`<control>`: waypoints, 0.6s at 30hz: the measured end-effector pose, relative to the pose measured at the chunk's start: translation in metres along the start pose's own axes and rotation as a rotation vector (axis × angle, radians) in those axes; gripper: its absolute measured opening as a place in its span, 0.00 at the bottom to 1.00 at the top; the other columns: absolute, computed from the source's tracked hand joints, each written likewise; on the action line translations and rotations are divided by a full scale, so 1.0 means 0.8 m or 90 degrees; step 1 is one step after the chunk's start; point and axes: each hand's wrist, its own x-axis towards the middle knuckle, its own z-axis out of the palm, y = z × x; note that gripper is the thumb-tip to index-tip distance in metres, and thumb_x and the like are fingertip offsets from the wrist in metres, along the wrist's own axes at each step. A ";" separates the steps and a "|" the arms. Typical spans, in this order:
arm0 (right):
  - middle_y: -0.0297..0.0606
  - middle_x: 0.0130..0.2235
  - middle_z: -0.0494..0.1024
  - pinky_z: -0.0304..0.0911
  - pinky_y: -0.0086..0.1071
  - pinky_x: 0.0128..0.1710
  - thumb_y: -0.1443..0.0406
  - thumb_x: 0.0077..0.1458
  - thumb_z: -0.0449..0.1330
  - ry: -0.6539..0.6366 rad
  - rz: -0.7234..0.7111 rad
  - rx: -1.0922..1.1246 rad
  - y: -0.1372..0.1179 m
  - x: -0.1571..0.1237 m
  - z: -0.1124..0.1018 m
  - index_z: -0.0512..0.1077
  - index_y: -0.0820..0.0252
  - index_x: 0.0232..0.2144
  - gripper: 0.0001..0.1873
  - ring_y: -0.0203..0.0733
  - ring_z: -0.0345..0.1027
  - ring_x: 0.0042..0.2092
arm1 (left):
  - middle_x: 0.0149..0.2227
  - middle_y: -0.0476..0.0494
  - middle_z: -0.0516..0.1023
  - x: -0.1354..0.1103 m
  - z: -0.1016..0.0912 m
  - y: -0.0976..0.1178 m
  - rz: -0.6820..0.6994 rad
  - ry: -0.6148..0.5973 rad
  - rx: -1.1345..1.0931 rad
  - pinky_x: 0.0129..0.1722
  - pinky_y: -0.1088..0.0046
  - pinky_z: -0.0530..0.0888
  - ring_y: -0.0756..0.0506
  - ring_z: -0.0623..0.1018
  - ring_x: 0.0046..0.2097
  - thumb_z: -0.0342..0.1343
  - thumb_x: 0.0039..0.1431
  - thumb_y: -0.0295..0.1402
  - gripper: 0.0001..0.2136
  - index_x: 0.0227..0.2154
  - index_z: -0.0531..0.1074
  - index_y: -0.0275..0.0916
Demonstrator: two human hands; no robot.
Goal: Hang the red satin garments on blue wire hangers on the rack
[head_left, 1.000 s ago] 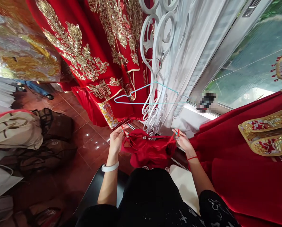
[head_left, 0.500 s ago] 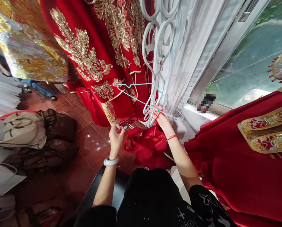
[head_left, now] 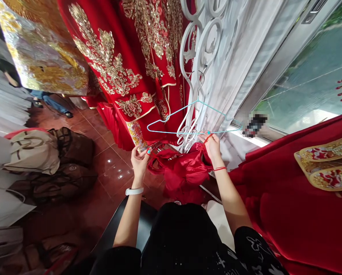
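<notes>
A shiny red garment with thin straps (head_left: 185, 170) hangs slack between my two hands. My left hand (head_left: 139, 163) is closed in a pinch on one strap, at the garment's left side. With its fingers closed, my right hand (head_left: 213, 148) grips the bottom bar of a light-blue wire hanger (head_left: 198, 101) and has the other red strap at its fingers. The hanger stands above the garment, hook upward, its bar nearly level. Both straps are off the hanger's ends.
Red gowns with gold embroidery (head_left: 113, 57) hang close ahead, beside a white scrolled metal stand (head_left: 198, 49). More red cloth (head_left: 297, 183) hangs at right, near a window (head_left: 302, 76). Bags (head_left: 36, 152) lie on the tiled floor at left. Part of another person (head_left: 50, 103) shows behind.
The hanger has turned in my right hand, from slanting down to the right to nearly level with its hook up. My right hand has shifted right, spreading the garment slightly wider.
</notes>
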 end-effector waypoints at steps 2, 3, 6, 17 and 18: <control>0.35 0.33 0.79 0.77 0.46 0.51 0.57 0.52 0.69 0.007 -0.003 -0.008 -0.006 0.000 -0.004 0.71 0.53 0.30 0.12 0.45 0.78 0.45 | 0.38 0.42 0.86 0.004 0.003 0.007 0.008 -0.023 -0.018 0.46 0.69 0.82 0.43 0.87 0.42 0.79 0.39 0.42 0.46 0.61 0.64 0.40; 0.34 0.33 0.78 0.77 0.45 0.50 0.57 0.51 0.70 0.013 -0.007 -0.011 -0.008 0.000 -0.006 0.71 0.53 0.30 0.12 0.44 0.78 0.44 | 0.38 0.43 0.86 0.007 0.005 0.012 0.014 -0.039 -0.025 0.47 0.68 0.82 0.43 0.87 0.42 0.80 0.38 0.42 0.50 0.64 0.62 0.40; 0.33 0.33 0.78 0.77 0.43 0.50 0.56 0.50 0.71 0.035 -0.016 -0.025 -0.015 0.003 -0.009 0.70 0.54 0.28 0.14 0.41 0.77 0.40 | 0.37 0.43 0.86 0.020 0.014 0.031 0.040 -0.075 -0.040 0.49 0.67 0.82 0.42 0.87 0.43 0.81 0.37 0.41 0.58 0.70 0.56 0.41; 0.35 0.35 0.79 0.78 0.43 0.47 0.55 0.55 0.69 0.034 -0.037 -0.045 -0.012 0.008 -0.012 0.70 0.53 0.29 0.14 0.38 0.74 0.36 | 0.54 0.31 0.82 0.074 0.048 0.066 0.136 -0.096 0.000 0.52 0.65 0.82 0.44 0.87 0.42 0.79 0.44 0.40 0.61 0.76 0.45 0.42; 0.34 0.35 0.79 0.78 0.43 0.47 0.54 0.55 0.69 0.034 -0.040 -0.045 -0.012 0.009 -0.013 0.70 0.53 0.30 0.14 0.39 0.74 0.36 | 0.54 0.31 0.82 0.078 0.048 0.065 0.133 -0.098 -0.004 0.52 0.65 0.83 0.44 0.87 0.42 0.79 0.44 0.40 0.62 0.76 0.44 0.42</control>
